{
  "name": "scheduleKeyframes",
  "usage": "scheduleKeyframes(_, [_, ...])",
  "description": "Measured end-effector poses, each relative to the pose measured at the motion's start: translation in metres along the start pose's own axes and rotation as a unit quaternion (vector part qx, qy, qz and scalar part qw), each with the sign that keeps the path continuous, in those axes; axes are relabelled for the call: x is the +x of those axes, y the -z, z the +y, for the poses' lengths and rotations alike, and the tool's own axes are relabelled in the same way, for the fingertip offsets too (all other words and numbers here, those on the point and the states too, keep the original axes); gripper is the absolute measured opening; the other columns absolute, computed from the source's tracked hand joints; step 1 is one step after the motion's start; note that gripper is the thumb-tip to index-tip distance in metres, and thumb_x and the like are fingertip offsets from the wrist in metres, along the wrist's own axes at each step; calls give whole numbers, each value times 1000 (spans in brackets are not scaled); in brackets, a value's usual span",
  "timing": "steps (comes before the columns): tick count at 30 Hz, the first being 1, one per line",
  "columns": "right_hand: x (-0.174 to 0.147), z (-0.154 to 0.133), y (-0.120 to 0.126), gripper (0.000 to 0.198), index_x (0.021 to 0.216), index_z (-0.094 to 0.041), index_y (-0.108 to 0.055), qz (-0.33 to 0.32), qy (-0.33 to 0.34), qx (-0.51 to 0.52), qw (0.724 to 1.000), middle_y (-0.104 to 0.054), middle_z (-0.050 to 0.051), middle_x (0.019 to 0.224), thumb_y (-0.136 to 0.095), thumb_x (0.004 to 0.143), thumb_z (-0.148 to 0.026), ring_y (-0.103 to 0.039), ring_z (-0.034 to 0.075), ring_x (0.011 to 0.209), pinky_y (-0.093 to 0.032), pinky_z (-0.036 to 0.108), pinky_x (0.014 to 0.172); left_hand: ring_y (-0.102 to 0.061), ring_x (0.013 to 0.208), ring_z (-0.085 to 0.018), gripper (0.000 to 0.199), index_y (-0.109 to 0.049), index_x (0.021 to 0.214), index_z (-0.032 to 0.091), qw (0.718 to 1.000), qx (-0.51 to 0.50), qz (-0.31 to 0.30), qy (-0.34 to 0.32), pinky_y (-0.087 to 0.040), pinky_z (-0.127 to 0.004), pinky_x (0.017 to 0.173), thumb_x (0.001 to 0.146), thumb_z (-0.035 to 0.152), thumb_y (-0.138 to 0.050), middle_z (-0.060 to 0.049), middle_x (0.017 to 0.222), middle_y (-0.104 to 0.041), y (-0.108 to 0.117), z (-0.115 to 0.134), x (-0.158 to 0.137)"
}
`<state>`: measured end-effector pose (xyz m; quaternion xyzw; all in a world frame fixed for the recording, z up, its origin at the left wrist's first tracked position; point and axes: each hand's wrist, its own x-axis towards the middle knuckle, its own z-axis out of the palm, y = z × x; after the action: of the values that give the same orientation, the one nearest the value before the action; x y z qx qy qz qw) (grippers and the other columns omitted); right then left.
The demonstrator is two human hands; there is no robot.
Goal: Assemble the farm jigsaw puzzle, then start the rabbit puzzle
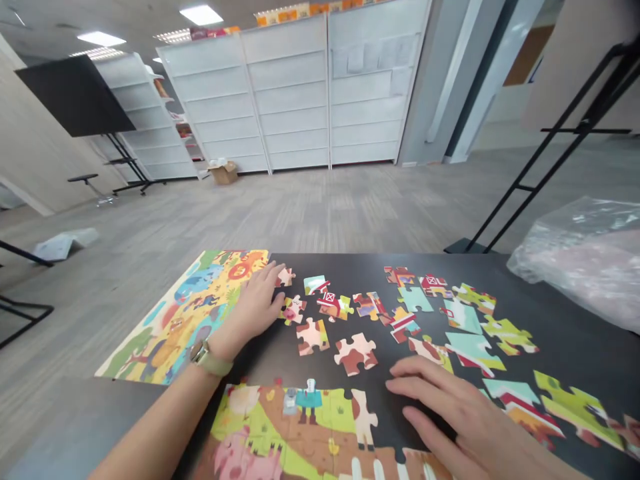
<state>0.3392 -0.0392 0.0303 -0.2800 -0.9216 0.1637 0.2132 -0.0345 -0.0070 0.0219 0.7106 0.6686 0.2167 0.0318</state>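
My left hand (257, 303), with a watch (204, 353) on its wrist, lies over the right edge of a colourful animal picture sheet (187, 320). Its fingers reach towards a pink puzzle piece (285, 277), and I see nothing held. Fingers loosely stretched, my right hand (450, 410) rests beside a brown-and-white piece (431, 352) and holds nothing visible. Between the hands lie a cow-patterned piece (356, 354) and another pink-and-brown piece (313, 336). Nearest me is a joined farm puzzle section (300, 433) with a pig, a path and a figure in blue; the frame cuts off its lower part.
Loose pieces, including a light blue one (415, 299) and a green one (510, 333), spread over the right of the black table (350, 263). Crumpled clear plastic (585, 257) sits at the right edge. Beyond are a black stand (530, 187) and white shelving (285, 100).
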Motion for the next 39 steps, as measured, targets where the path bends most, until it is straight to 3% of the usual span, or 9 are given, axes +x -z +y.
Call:
scheduleKeyframes(5, [1,-1,1,27,120,-29,-68,-8,-8,8,1000,-70,7,123,-54,97,-23,-74,22,106,-65,30,86,-48,139,-36,54,-39,152,19,999,-9,-8,46,-34,-58,115,100,30,-48,-17,147,-55,-15,-17,6])
scheduleKeyframes(13, [0,1,4,27,120,-26,-66,-15,-11,10,1000,-67,9,125,-49,100,-22,-71,22,110,-62,33,91,-61,114,-30,53,-53,141,21,993,-115,30,13,-48,-49,102,89,23,-61,-11,123,-60,-2,-19,10])
scheduleKeyframes(18, [2,4,5,28,122,-24,-64,-6,-10,51,999,-67,10,125,-48,99,-19,-68,22,112,-59,35,92,-68,95,-23,39,-52,137,20,971,-239,-1,-31,-57,-37,81,100,32,-52,-8,107,-65,5,22,0])
scheduleKeyframes(20, [4,4,5,29,124,-23,-63,13,-22,84,996,-68,11,120,-47,100,-19,-69,21,103,-59,34,84,-70,84,-19,43,-45,143,20,948,-311,-46,-48,-58,-33,72,102,34,-49,-3,93,-65,7,53,-9])
scheduleKeyframes(22, [7,3,7,30,127,-22,-61,33,-53,124,990,-71,9,112,-47,101,-22,-69,18,87,-57,32,74,-70,80,-18,47,-44,145,20,898,-420,-123,-46,-57,-31,71,101,32,-54,-2,90,-65,7,85,-17])
scheduleKeyframes(24, [9,4,8,32,132,-22,-59,51,-90,180,978,-72,7,106,-47,102,-24,-67,16,79,-55,31,71,-70,80,-18,48,-45,144,21,866,-461,-185,-54,-56,-31,72,99,30,-58,-3,93,-67,5,111,-24])
scheduleKeyframes(26, [10,7,9,34,135,-21,-56,60,-109,247,961,-73,6,99,-46,103,-26,-67,16,80,-54,31,72,-70,82,-19,47,-46,144,22,854,-460,-232,-69,-55,-33,73,99,29,-58,-4,96,-70,-2,127,-29])
scheduleKeyframes(30, [10,11,8,32,128,-18,-60,45,-127,312,940,-70,1,81,-46,101,-26,-64,14,70,-51,28,65,-71,82,-19,44,-48,143,22,843,-464,-261,-75,-56,-33,71,100,27,-55,-7,102,-72,-20,131,-35])
scheduleKeyframes(39, [14,8,6,27,118,-20,-70,-3,-113,257,960,-71,0,78,-54,95,-19,-64,12,65,-47,24,58,-74,76,-18,37,-50,137,21,807,-528,-257,-60,-57,-28,63,100,21,-53,-7,101,-73,-24,125,-42])
